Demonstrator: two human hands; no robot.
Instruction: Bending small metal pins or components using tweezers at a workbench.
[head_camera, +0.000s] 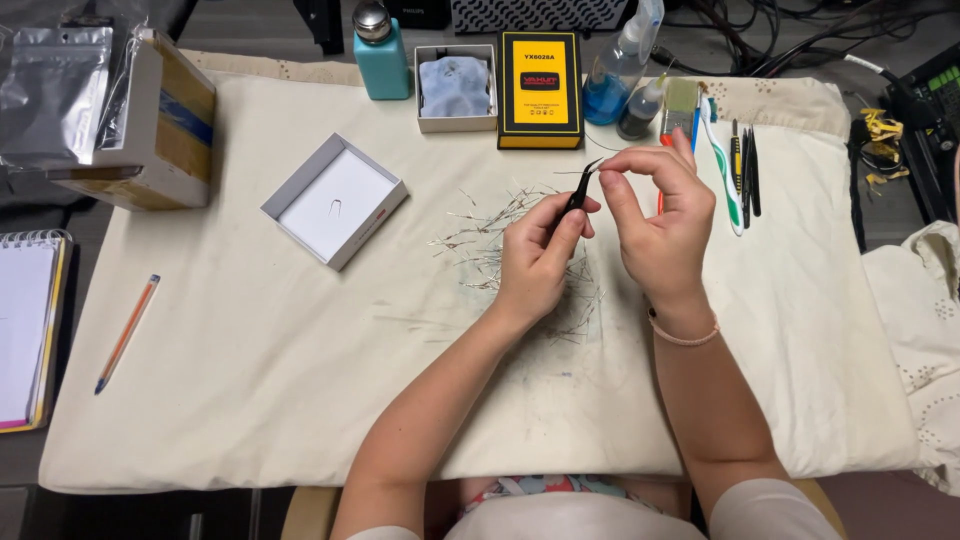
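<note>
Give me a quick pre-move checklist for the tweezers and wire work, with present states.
1. Left hand grips the black tweezers: ok.
2. Tweezer tips meet the thin wire pinched by the right hand: ok.
3. Wire seated squarely in the tips: cannot tell, too small.
4. Loose wire pile lies on the cloth below the hands: ok.
5. White tray open, one small bent piece inside: ok.
6. Spare tools lie apart at the right: ok.
</note>
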